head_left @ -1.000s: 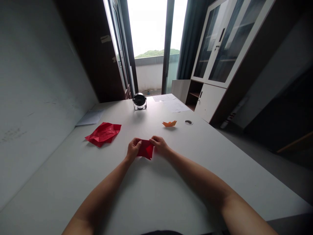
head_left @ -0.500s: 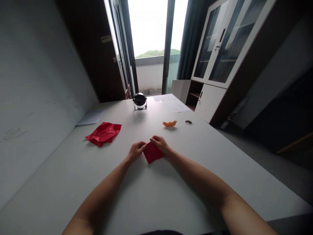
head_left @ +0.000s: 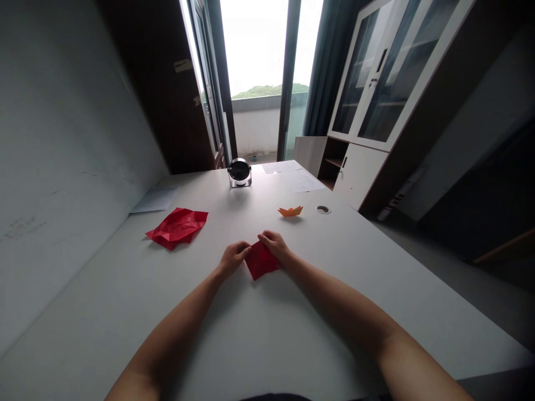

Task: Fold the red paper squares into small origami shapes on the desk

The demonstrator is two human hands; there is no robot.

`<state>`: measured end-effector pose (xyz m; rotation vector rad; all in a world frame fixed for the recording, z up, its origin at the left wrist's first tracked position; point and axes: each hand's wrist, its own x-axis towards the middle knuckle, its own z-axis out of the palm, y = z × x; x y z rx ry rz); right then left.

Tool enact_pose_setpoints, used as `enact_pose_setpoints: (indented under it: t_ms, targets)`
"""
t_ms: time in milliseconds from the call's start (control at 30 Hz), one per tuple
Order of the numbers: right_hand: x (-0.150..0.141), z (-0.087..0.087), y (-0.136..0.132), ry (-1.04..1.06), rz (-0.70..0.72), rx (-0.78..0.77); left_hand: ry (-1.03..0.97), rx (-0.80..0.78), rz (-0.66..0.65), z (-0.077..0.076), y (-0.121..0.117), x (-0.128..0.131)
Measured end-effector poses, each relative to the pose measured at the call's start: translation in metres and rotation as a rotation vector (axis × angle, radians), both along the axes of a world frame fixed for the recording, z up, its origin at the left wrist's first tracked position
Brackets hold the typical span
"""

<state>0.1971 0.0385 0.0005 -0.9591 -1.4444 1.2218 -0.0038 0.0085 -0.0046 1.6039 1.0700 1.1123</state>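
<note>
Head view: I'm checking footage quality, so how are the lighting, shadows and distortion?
Head view: window largely burnt out to white; head view: table has glare at its far end, soft shadow below the orange paper boat; head view: cabinet leans outward, likely lens stretch; head view: held red paper is dim, folds hard to make out.

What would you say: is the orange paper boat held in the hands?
No, the orange paper boat rests on the white table, beyond the small red paper that is held.
</note>
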Motion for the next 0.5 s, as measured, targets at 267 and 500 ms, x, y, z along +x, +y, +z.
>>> enact_pose_setpoints:
  t_ms: [267, 500]
  targets:
    - [-0.001, 0.001, 0.002, 0.155, -0.059, -0.074, -0.048, -0.004, 0.067, -0.001, 0.005, -0.003]
    - [0.001, 0.001, 0.002, 0.187, 0.042, -0.007, -0.209, -0.043, 0.241, -0.001, 0.012, -0.007]
